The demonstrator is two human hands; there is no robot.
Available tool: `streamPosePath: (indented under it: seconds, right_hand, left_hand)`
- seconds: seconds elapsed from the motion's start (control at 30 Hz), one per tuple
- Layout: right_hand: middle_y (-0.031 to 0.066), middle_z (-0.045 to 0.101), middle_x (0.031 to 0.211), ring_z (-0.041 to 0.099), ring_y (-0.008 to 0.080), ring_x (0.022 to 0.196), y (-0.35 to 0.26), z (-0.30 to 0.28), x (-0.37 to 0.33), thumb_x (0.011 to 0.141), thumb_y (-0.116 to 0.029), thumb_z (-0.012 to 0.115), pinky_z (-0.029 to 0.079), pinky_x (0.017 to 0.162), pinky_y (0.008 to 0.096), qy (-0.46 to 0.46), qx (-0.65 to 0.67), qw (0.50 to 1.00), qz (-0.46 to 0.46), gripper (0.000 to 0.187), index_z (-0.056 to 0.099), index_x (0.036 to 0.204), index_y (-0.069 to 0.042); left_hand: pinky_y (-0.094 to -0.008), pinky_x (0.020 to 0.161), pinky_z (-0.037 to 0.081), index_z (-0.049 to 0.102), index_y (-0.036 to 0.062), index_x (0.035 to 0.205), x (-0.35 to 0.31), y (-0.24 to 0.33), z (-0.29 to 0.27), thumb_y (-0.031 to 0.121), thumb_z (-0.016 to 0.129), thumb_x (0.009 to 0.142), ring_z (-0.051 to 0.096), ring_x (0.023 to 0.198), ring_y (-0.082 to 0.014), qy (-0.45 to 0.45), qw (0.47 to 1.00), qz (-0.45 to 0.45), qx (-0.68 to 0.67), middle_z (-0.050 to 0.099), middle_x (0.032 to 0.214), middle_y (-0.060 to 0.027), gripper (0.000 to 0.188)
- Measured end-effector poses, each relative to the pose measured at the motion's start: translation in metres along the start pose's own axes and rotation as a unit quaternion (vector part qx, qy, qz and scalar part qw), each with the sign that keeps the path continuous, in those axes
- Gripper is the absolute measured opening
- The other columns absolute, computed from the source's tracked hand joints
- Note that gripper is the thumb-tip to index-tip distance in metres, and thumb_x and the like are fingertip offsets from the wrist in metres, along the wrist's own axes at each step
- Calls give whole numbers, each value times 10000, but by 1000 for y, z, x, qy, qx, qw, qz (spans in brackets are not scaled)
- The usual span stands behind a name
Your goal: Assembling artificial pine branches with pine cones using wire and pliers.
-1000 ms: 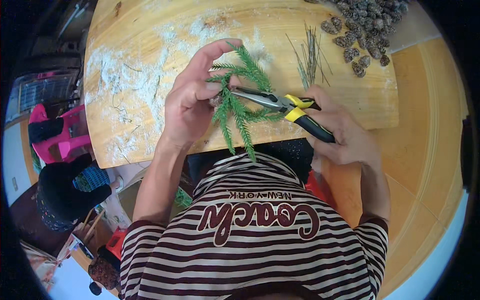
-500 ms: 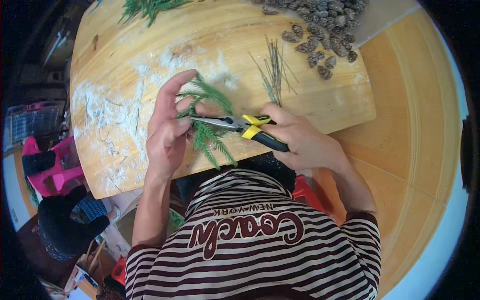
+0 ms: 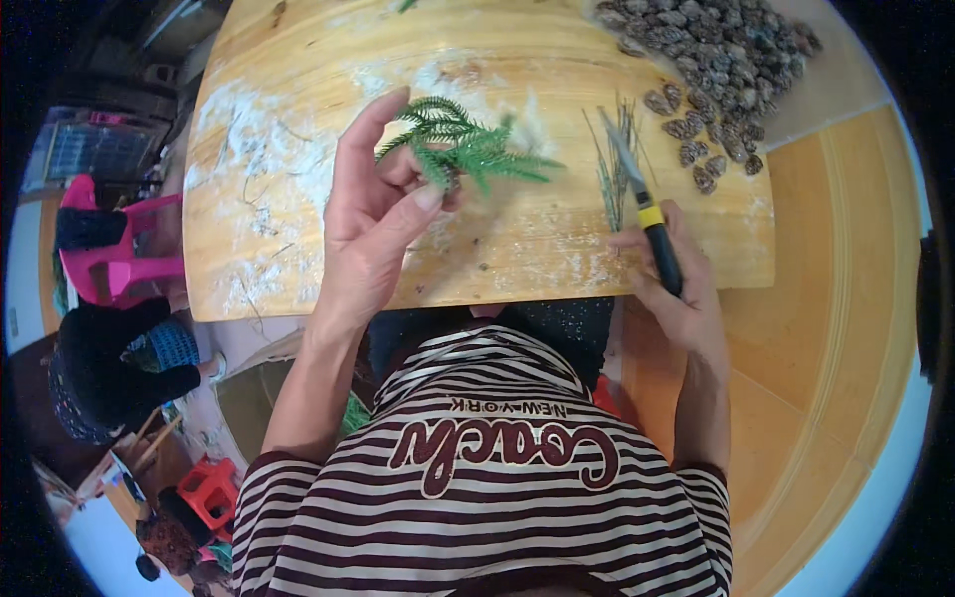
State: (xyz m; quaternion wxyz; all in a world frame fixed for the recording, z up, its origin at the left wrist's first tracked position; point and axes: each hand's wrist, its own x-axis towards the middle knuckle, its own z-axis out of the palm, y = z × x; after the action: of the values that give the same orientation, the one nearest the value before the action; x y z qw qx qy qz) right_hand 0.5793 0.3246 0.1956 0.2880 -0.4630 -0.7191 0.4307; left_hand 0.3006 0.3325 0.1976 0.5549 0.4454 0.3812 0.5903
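Observation:
A green artificial pine sprig (image 3: pixel 485 159) is pinched between the thumb and fingers of my left hand (image 3: pixel 368 229), its needled branches fanning to the right. My left index finger points upward, off the sprig. In my right hand (image 3: pixel 684 294) are long-nose pliers (image 3: pixel 653 224) with yellow and black handles, their jaws pointing away from me. A loose bundle of thin wire stems (image 3: pixel 611 184) lies on the wooden table, just left of the pliers. My right fingertips are at the near end of that bundle; whether they grip a stem I cannot tell.
Many small brown pine cones (image 3: pixel 721 60) are heaped at the table's far right, with several loose ones nearer. White powder (image 3: pixel 254 189) is scattered over the left of the table (image 3: pixel 497 261). A pink chair (image 3: pixel 124 249) and a person in dark clothes (image 3: pixel 95 368) are at the left.
The pliers have left the sprig and moved right with my right hand to the wire stems. My left hand has lifted slightly away from me, and the sprig has turned to the right.

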Motion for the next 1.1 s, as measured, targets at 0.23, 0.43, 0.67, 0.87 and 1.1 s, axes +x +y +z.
streamPosePath:
  seconds: [0.23, 0.43, 0.67, 0.87, 1.1]
  right_hand:
    - [31, 503, 944, 487, 128, 856, 22, -13, -31, 802, -90, 637, 391, 745, 279, 141, -22, 987, 66, 218, 604, 1000, -5]
    - [107, 527, 996, 530, 246, 836, 33, -35, -54, 844, -130, 638, 431, 749, 348, 174, -363, 914, 55, 200, 571, 978, 3]
    - [178, 507, 1124, 498, 348, 1021, 70, -49, -48, 853, -157, 627, 405, 865, 417, 143, -434, 888, 46, 275, 549, 1075, -15]
    - [191, 478, 1214, 444, 367, 1146, 74, -42, -43, 855, -123, 609, 360, 960, 442, 172, -426, 888, -27, 331, 517, 1159, -30]
    - [172, 485, 1241, 454, 330, 1180, 25, -10, -22, 868, -74, 586, 371, 988, 397, 288, -333, 893, -94, 258, 545, 1116, -13]
  left_hand:
    - [-308, 872, 466, 391, -11, 1304, -13, -1, -11, 66, 583, 880, 589, 997, -183, -8, 1000, 4, -18, 584, 1117, -123, 472]
    - [-315, 889, 456, 439, -20, 1258, -18, -3, -17, 115, 544, 912, 603, 987, -197, -16, 1000, 16, -22, 593, 1116, -136, 385]
    - [-320, 860, 448, 461, 30, 1098, -28, 0, -21, 115, 510, 922, 600, 1007, -223, 26, 1000, 10, -9, 595, 1154, -196, 201]
    - [-346, 876, 424, 441, 52, 1068, -38, 0, -12, 72, 509, 888, 580, 974, -231, 28, 997, 42, -51, 592, 1151, -222, 194]
    - [-384, 938, 371, 437, 51, 1116, -45, -2, -15, 4, 507, 824, 552, 1013, -243, 5, 991, 26, -132, 611, 1090, -209, 304]
